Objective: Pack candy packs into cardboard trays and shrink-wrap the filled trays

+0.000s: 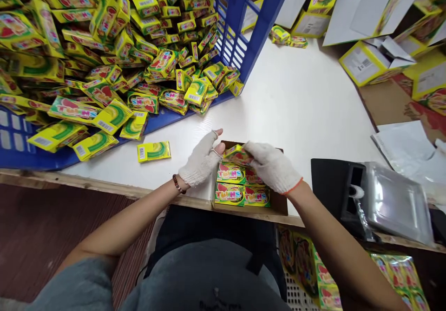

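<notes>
An open brown carton (278,204) sits at the table's front edge, with several yellow-green TWINS packs (230,194) lying flat in rows inside. My right hand (273,166), in a white fingerless glove, is closed on a small pack (237,154) above the carton's far left part. My left hand (203,158), gloved the same way, is at the carton's left wall, fingers apart and holding nothing, its fingertips close to that pack. A single yellow pack (154,152) lies on the white table to the left of my left hand.
A tipped blue crate (240,32) spills many packs at the upper left. Opened yellow display boxes (364,62) are piled at the upper right. A black object (327,185) and a stack of clear plastic bags (397,199) lie on the right. More wrapped packs (327,278) show below the table.
</notes>
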`<state>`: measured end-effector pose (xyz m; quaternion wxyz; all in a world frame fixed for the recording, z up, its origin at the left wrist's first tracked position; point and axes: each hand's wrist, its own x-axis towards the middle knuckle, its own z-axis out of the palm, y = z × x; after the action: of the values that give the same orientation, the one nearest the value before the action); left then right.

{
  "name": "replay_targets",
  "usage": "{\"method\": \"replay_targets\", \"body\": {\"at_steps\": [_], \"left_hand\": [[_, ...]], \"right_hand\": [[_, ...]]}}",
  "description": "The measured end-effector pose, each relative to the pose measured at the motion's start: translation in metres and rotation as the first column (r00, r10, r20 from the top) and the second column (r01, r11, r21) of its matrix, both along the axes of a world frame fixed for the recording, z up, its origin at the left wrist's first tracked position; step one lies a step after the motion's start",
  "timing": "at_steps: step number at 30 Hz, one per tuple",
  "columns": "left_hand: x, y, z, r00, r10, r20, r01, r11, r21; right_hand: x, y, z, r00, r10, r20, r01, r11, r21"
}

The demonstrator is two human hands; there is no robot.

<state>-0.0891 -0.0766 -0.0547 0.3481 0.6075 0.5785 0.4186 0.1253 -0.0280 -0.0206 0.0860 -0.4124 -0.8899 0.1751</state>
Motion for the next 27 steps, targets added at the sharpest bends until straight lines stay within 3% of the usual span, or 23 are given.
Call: {"method": "replay_targets", "body": {"at_steps": [2,5,8,11,13,15,17,20,22,24,26,27], "left_hand": [[0.003,0.003,-0.008,0.998,-0.058,0.018,0.059,0.996,-0.074],[0.007,0.002,-0.015,0.996,-0.078,0.031,0.082,0.99,-0.118],[0.006,-0.008,-0.021,0.992,-0.088,0.087,0.097,0.989,-0.109],[0.006,-0.023,-0.028,0.982,-0.121,0.142,0.133,0.988,-0.076],[0.009,-0.033,-0.032,0.977,-0.131,0.166,0.141,0.988,-0.055],[0.016,-0.04,-0.036,0.973,-0.133,0.186,0.142,0.989,-0.036],[0.024,-0.044,-0.037,0.974,-0.13,0.185,0.139,0.99,-0.033],[0.026,-0.046,-0.032,0.984,-0.127,0.123,0.134,0.99,-0.052],[0.016,-0.045,-0.025,0.986,-0.163,0.041,0.165,0.986,-0.039],[-0.008,-0.043,-0.017,0.978,-0.173,-0.117,0.174,0.985,-0.004],[-0.045,-0.044,-0.011,0.93,-0.097,-0.353,0.115,0.993,0.029],[-0.065,-0.045,-0.009,0.882,-0.027,-0.471,0.055,0.997,0.046]], "right_hand": [[-0.011,0.001,-0.006,0.974,0.062,0.22,-0.086,0.991,0.1],[-0.026,-0.001,-0.017,0.945,0.042,0.323,-0.105,0.979,0.177],[-0.026,-0.005,-0.027,0.974,0.069,0.216,-0.105,0.982,0.16],[-0.012,-0.012,-0.033,0.995,0.102,-0.024,-0.097,0.986,0.133],[-0.002,-0.018,-0.037,0.989,-0.004,-0.146,0.023,0.991,0.129],[0.003,-0.023,-0.041,0.981,-0.106,-0.164,0.122,0.988,0.095],[0.001,-0.025,-0.046,0.989,-0.077,-0.127,0.082,0.996,0.037],[-0.007,-0.027,-0.049,0.985,0.11,-0.136,-0.117,0.992,-0.049],[-0.011,-0.03,-0.045,0.958,0.214,-0.19,-0.235,0.967,-0.097],[-0.008,-0.036,-0.036,0.955,0.187,-0.23,-0.217,0.969,-0.115],[0.0,-0.041,-0.028,0.97,-0.042,-0.241,0.012,0.992,-0.123],[0.005,-0.042,-0.025,0.952,-0.197,-0.236,0.163,0.974,-0.155]]}}
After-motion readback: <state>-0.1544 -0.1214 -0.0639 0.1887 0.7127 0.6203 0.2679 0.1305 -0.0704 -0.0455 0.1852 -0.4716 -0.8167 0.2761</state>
